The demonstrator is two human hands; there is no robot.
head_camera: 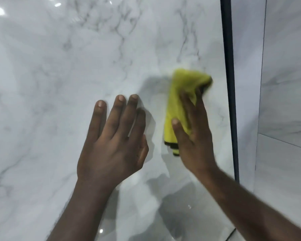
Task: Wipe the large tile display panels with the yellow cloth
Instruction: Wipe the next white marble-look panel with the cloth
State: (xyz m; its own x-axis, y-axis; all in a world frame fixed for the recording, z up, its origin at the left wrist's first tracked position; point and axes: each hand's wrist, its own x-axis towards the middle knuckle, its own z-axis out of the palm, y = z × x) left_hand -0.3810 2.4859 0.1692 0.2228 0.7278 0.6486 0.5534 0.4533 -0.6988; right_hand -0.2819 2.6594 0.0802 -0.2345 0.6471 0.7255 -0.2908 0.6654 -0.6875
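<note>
Both hands lie on the tile panel [59,84]. Left hand [111,136]: grip spread flat, likely bracing. Right hand [193,133]: grip flat, straight fingers [201,103] pressing the folded yellow cloth [177,105] onto the panel beside the dark edge strip [228,84], for broad wiping contact.

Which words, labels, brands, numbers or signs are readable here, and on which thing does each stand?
None can be read. The marbled tile panel, the yellow cloth and the dark strip beside the panel show no writing. The cloth is blurred, so any small label on it would be unreadable.
</note>
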